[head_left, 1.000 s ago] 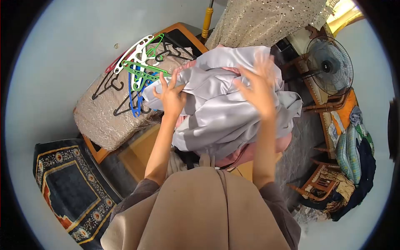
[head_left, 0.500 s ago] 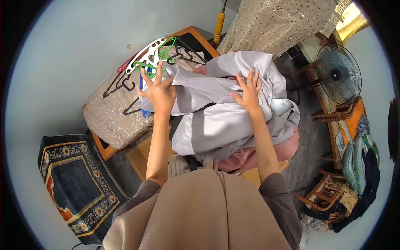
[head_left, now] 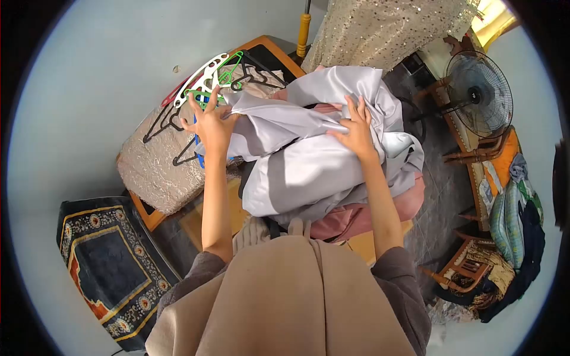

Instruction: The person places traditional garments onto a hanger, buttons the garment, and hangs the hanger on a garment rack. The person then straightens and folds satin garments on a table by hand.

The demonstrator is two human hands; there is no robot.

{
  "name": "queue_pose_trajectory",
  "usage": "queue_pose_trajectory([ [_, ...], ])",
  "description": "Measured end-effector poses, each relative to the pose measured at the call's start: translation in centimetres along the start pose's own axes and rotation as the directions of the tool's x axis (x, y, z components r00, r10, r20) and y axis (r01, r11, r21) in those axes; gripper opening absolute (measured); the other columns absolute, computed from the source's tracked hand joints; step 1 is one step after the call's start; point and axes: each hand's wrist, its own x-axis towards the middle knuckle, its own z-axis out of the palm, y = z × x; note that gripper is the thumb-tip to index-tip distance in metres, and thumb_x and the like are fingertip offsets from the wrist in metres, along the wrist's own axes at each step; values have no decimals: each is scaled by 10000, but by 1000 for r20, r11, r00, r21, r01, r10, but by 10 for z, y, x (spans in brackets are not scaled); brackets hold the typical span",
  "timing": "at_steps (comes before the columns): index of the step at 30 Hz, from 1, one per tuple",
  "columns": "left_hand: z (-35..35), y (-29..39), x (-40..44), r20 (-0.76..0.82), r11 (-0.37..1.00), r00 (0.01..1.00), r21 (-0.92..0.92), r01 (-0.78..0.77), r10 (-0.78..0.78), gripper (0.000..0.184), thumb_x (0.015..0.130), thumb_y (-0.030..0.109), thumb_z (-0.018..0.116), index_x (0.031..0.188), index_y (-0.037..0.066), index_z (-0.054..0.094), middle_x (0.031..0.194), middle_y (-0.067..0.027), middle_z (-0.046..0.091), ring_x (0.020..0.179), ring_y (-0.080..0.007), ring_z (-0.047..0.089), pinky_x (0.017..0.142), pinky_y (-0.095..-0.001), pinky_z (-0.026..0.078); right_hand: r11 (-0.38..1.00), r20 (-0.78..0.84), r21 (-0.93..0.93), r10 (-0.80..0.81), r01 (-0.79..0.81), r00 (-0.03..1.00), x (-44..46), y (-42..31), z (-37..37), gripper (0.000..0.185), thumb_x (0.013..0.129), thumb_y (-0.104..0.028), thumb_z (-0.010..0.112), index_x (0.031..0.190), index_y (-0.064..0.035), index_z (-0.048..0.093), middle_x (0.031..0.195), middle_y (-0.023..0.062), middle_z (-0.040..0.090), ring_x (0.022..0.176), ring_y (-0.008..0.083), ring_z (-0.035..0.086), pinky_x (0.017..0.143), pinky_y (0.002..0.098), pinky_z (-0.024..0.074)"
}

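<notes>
A silvery-grey satin garment (head_left: 309,178) lies bunched in front of me, with sunlit and shaded patches on it. My left hand (head_left: 212,127) pinches a strip of it at the left end, the other fingers spread. At the right, my right hand (head_left: 357,133) grips the same strip between thumb and fingers. The strip runs slightly slack and creased between both hands. Under the satin, a dusty pink cloth (head_left: 368,210) shows at the lower right. Just beyond my left hand are several clothes hangers (head_left: 205,80) in white, green, black, red and blue.
The hangers rest on a beige lace-like cloth (head_left: 157,157) on a wooden-edged table (head_left: 264,44). A dark patterned rug (head_left: 113,261) is at the left. Sequined fabric (head_left: 380,29) hangs at the back. A fan (head_left: 478,95) and clothes-draped wooden chairs (head_left: 463,270) stand right.
My left hand has shifted slightly left, and the strip between my hands is pulled narrower and more creased. The fingers of my right hand have drawn closer together on the satin.
</notes>
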Motion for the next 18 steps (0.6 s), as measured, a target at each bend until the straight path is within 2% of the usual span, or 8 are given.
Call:
queue_pose_trajectory([
  [3, 8, -8, -4, 58, 999, 998, 43, 22, -24, 306, 567, 394, 816, 720, 142, 732, 1302, 105, 546, 1366, -348, 247, 953, -734, 102, 994, -124, 111, 32, -18, 992, -1, 10, -4, 201, 576, -165, 801, 703, -46, 701, 1432, 112, 395, 1358, 401, 250, 1061, 505, 203],
  [5, 13, -10, -9, 124, 998, 992, 56, 33, -40, 348, 578, 441, 802, 729, 135, 731, 1303, 85, 548, 1365, -349, 251, 948, -739, 102, 996, -197, 61, 72, -61, 978, 2, 0, -24, 193, 539, -73, 781, 717, -50, 712, 1412, 111, 423, 1342, 401, 284, 1043, 492, 225],
  [9, 45, -32, -21, 203, 989, 975, -101, 106, -84, 400, 570, 489, 793, 753, 140, 725, 1310, 1, 553, 1366, -390, 227, 918, -763, 55, 994, -246, 3, 110, -112, 963, -4, -7, -52, 240, 564, -54, 713, 799, -94, 745, 1427, 109, 409, 1358, 395, 261, 1056, 484, 184],
  [13, 64, -57, -26, 337, 846, 940, -488, 217, -47, 352, 633, 463, 796, 740, 137, 716, 1314, 10, 553, 1385, -403, 159, 909, -763, 28, 993, -259, -25, 106, -116, 960, -22, -7, -70, 332, 525, -51, 667, 836, -125, 756, 1441, 118, 392, 1370, 393, 242, 1060, 473, 172],
  [14, 65, -59, -32, 397, 821, 911, -480, 308, -109, 317, 673, 397, 801, 746, 102, 710, 1331, -69, 532, 1364, -391, 250, 1008, -672, 30, 993, -267, -43, 92, -108, 959, -29, -1, -72, 335, 526, -53, 664, 840, -126, 756, 1441, 118, 392, 1371, 392, 238, 1059, 472, 173],
  [16, 77, -80, -38, 392, 602, 898, -673, 429, -201, 315, 718, 322, 784, 731, 30, 670, 1338, -170, 496, 1301, -332, 368, 1037, -465, 195, 998, -317, -45, 30, -47, 948, -41, 18, -77, 351, 531, -46, 645, 847, -149, 758, 1438, 114, 397, 1381, 380, 221, 1055, 478, 180],
  [17, 84, -94, -41, 398, 469, 884, -750, 467, -243, 318, 740, 285, 776, 724, -7, 650, 1341, -221, 478, 1269, -303, 427, 1052, -362, 277, 991, -311, -77, 79, -108, 947, -51, 28, -80, 362, 531, -35, 638, 848, -161, 759, 1441, 106, 394, 1384, 375, 219, 1055, 479, 182],
  [18, 86, -103, -46, 244, 672, 901, -603, 431, -359, 282, 754, 270, 767, 753, 3, 676, 1310, -264, 487, 1215, -276, 495, 989, -306, 341, 980, -308, -110, 127, -168, 943, -63, 33, -86, 375, 531, -23, 631, 849, -173, 760, 1444, 98, 391, 1386, 370, 217, 1054, 480, 184],
])
